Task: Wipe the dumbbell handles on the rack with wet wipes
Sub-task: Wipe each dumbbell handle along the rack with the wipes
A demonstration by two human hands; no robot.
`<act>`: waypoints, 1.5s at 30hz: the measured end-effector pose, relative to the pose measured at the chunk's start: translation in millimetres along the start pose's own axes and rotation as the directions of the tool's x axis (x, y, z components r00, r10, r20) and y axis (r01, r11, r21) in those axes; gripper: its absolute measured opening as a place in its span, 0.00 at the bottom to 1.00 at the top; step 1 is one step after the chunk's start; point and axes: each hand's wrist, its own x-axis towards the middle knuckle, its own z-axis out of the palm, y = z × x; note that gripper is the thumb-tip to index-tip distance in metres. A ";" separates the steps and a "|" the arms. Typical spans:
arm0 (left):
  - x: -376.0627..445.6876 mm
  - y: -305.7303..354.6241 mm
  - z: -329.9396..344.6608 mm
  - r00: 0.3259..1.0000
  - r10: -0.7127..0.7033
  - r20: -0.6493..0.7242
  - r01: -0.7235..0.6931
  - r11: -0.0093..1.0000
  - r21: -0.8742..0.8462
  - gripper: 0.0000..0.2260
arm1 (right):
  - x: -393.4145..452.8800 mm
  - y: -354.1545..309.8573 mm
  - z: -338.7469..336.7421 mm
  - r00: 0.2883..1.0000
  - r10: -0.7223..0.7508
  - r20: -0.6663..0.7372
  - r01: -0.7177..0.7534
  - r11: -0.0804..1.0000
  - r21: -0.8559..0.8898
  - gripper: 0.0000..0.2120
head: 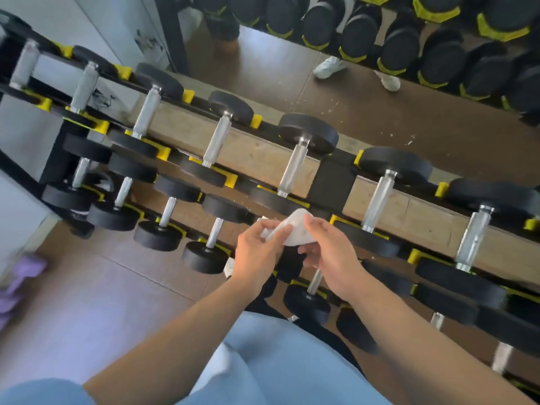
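Both hands were up in front of the black steel dumbbell rack with yellow plastic saddles [333, 176], working one white crumpled wet wipe [292, 229] between them. Left hand [257, 252] pinched the wipe's left edge with thumb and curled fingers. Right hand [330, 258] gripped the wipe's right side, thumb on top, fingers curled under it. The wipe was held in the air above the rack's lower tier, not touching any handle.

The rack ran diagonally, upper left to lower right, with at least two tiers visible. The top tier carried black rubber round-head dumbbells with knurled chrome handles [293, 168], each lying across the rails with heads seated in the yellow saddles. The nearest top-tier handle sat just beyond the wipe; the next one [380, 200] was to its right. The lower tier held smaller dumbbells of the same type [214, 232], just left of the left hand. One more chrome handle [317, 280] showed under the right wrist, partly hidden.

Behind the rack, a wall mirror [350, 97] reflected brown floor, a second row of black and yellow dumbbell heads and a pair of white shoes [330, 67]. A purple object [20, 276] sat on the floor at far left, too blurred to identify. Light blue trousers [277, 361] filled the bottom centre.
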 end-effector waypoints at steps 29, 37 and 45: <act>149.9 -0.2 22.4 0.941 0.107 -0.321 -0.016 0.961 0.274 0.10 | 158.7 -88.9 22.2 0.734 -0.674 0.087 0.245 0.143 -0.959 0.16; 149.1 -1.6 22.7 0.945 0.163 -0.285 -0.059 0.938 0.341 0.12 | 199.5 -78.2 -4.1 0.609 -0.446 0.656 0.498 -0.429 -0.754 0.21; 147.1 -5.3 24.7 0.932 0.180 -0.314 -0.075 0.945 0.318 0.13 | 165.1 -73.3 15.5 0.787 -0.199 0.583 0.597 0.012 -0.802 0.12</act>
